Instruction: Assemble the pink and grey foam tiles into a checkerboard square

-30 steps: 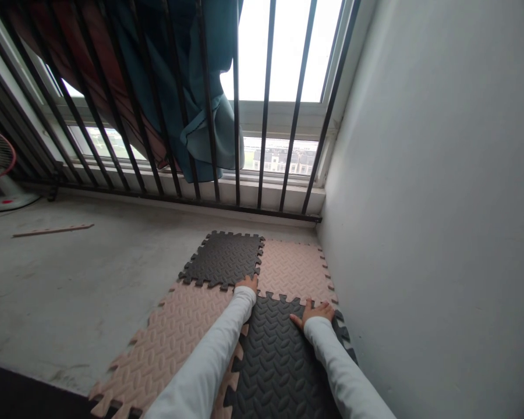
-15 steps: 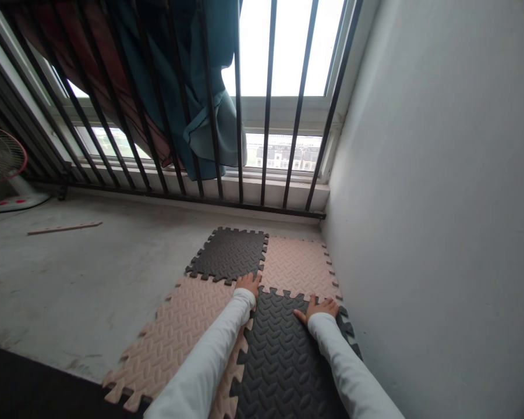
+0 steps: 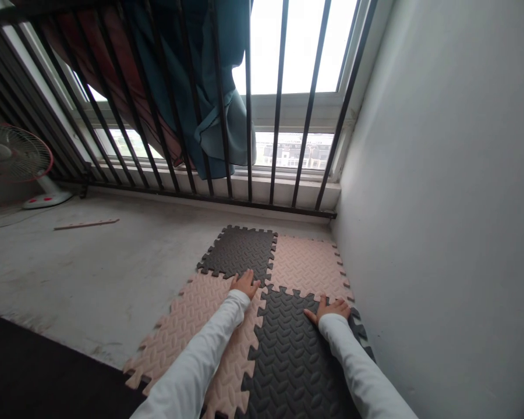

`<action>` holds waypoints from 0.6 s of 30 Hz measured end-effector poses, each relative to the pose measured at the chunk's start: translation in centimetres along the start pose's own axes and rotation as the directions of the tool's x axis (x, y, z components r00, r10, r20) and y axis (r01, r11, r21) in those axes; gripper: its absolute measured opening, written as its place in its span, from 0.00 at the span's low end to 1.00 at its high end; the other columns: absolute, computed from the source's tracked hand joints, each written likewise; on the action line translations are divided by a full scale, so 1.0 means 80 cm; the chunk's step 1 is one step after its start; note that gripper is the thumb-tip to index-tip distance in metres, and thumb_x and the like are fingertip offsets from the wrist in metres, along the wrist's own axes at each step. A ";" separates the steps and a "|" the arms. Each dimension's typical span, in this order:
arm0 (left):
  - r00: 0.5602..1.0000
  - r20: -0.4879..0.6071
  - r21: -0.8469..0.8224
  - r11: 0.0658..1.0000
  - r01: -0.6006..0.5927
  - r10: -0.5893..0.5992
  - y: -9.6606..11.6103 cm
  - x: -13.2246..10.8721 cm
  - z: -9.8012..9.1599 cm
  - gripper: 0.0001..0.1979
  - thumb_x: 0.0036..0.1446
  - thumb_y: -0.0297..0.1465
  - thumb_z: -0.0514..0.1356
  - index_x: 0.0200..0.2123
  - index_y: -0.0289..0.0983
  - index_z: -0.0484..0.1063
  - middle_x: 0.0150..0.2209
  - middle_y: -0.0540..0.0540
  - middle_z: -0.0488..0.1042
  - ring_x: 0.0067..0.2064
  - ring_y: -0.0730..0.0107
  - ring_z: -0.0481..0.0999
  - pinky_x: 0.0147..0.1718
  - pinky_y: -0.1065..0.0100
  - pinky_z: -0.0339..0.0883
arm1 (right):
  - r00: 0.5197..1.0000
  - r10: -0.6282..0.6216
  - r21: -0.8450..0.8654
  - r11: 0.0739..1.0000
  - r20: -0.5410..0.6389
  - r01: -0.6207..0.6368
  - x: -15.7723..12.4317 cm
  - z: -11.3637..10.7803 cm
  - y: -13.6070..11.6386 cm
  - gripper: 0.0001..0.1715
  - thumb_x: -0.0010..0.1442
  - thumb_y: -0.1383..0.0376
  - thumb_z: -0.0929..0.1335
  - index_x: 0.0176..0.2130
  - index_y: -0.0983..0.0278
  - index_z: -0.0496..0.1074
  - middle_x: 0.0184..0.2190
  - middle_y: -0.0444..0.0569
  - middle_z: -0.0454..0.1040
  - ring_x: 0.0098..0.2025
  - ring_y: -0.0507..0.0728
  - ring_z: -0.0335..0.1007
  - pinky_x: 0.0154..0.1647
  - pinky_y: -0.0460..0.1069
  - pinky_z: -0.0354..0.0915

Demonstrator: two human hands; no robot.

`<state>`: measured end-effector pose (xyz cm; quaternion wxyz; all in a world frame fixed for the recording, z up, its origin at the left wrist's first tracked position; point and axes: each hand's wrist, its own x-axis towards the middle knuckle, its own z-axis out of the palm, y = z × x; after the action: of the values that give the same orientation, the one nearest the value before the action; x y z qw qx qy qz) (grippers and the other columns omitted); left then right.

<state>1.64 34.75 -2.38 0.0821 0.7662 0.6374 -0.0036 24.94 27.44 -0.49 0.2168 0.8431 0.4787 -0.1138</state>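
My left hand [image 3: 245, 283] lies with fingers extended over the seam between the near pink foam mat [image 3: 187, 323] and the far black foam mat [image 3: 240, 250]. Farther right, my right hand [image 3: 330, 309] rests flat with its thumb spread, at the top edge of the near black foam mat [image 3: 292, 349], where it meets the far pink foam mat [image 3: 308, 265]. The mats have toothed edges and lie in a checker pattern. Teeth between the near pink and near black mats look only partly joined. My sleeves hide parts of both near mats.
A white wall [image 3: 441, 203] rises along the right. Black railing bars [image 3: 250, 145] stand before the window, with a blue and pink cloth [image 3: 187, 99] behind them. On the grey floor [image 3: 126, 267] lie a thin strip [image 3: 86, 224] and, farther left, a fan [image 3: 15, 154].
My left hand has shifted left along the seam, away from the corner where the mats meet. My right hand stays on the same edge. The view has turned slightly left.
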 end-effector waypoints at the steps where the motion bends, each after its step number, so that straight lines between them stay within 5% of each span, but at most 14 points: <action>1: 0.991 -0.054 0.014 0.992 0.125 -0.124 -0.010 0.000 -0.002 0.32 0.53 0.44 0.39 0.56 0.31 0.49 0.58 0.35 0.48 0.57 0.53 0.49 0.54 0.55 0.40 | 1.000 0.004 0.001 1.000 -0.001 -0.004 0.000 0.000 0.000 0.54 0.42 0.36 0.53 0.58 0.65 0.41 0.56 0.72 0.43 0.56 0.76 0.37 0.47 0.71 0.26; 4: 0.893 -0.196 0.031 0.907 0.419 -0.406 -0.045 -0.003 -0.003 0.33 0.51 0.45 0.42 0.56 0.30 0.50 0.58 0.30 0.47 0.58 0.48 0.46 0.53 0.49 0.36 | 1.000 0.009 0.000 1.000 -0.005 -0.009 0.002 0.002 0.000 0.54 0.42 0.36 0.53 0.58 0.64 0.41 0.56 0.72 0.43 0.57 0.76 0.37 0.47 0.71 0.27; 9: 0.938 -0.081 0.046 0.939 0.341 -0.337 -0.100 -0.006 -0.008 0.26 0.50 0.46 0.42 0.52 0.47 0.57 0.57 0.44 0.54 0.58 0.53 0.45 0.51 0.45 0.36 | 1.000 0.012 -0.004 1.000 -0.024 -0.013 0.002 0.003 0.000 0.54 0.42 0.37 0.53 0.58 0.65 0.41 0.56 0.72 0.43 0.56 0.76 0.39 0.47 0.71 0.31; 12: 0.960 -0.016 0.078 0.957 0.280 -0.280 -0.123 -0.004 -0.007 0.24 0.50 0.47 0.42 0.52 0.56 0.53 0.58 0.51 0.50 0.60 0.53 0.38 0.50 0.41 0.31 | 0.999 0.010 0.007 1.000 -0.032 -0.010 0.002 0.004 -0.001 0.54 0.42 0.37 0.55 0.58 0.65 0.42 0.56 0.72 0.44 0.56 0.76 0.39 0.47 0.71 0.32; 18: 0.950 0.065 0.101 0.949 0.298 -0.305 -0.135 0.003 0.008 0.33 0.48 0.51 0.41 0.57 0.48 0.41 0.61 0.45 0.35 0.60 0.58 0.33 0.54 0.52 0.32 | 0.999 0.041 0.048 0.998 -0.020 -0.040 0.013 0.004 0.005 0.57 0.36 0.38 0.62 0.57 0.64 0.46 0.56 0.70 0.46 0.56 0.75 0.42 0.46 0.69 0.42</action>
<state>-8.82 36.78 -4.31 0.0716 0.6619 0.7423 -0.0753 25.80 27.94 -1.10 0.1939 0.8586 0.4611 -0.1121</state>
